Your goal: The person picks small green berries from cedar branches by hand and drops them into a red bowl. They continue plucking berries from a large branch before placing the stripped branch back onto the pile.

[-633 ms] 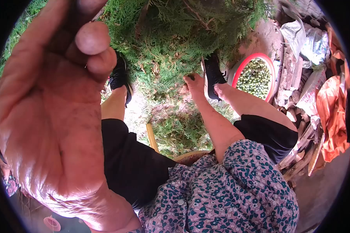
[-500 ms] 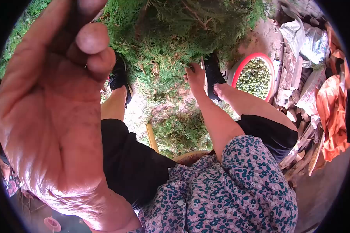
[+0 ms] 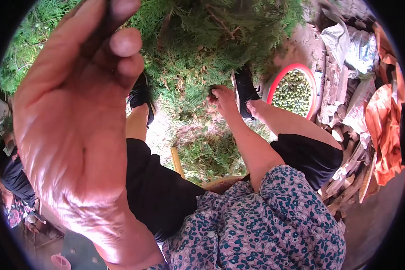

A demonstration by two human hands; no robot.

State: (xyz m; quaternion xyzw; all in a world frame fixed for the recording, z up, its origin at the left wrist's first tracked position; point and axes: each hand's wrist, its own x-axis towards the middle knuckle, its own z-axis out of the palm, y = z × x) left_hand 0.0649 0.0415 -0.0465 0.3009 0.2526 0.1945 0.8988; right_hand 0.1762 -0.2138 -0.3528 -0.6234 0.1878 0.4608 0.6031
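My left hand (image 3: 83, 135) is raised close to the camera, palm showing and fingers curled inward; the upper fingers run out of frame, so what they grip is hidden. Lower down, between my feet, my right hand (image 3: 223, 99) has its thumb and fingers drawn together. A small dark thing (image 3: 212, 91) shows at its fingertips; I cannot tell what it is. Behind and beneath this hand spread green, scale-leaved conifer branches (image 3: 202, 45). To its right, past my shoe (image 3: 244, 92), stands a red-rimmed basket (image 3: 271, 90) filled with small green cones or berries (image 3: 293, 92).
Loose green clippings (image 3: 211, 155) litter the ground before my seat. Split wood (image 3: 333, 85), plastic bags (image 3: 362, 49) and an orange cloth (image 3: 382, 135) line the right side. At the left edge, another person's dark clothing (image 3: 18, 180) is partly visible.
My left hand has shifted a little rightward in view, still curled. My right hand has drawn slightly back toward me, away from the branches. The view has shifted slightly.
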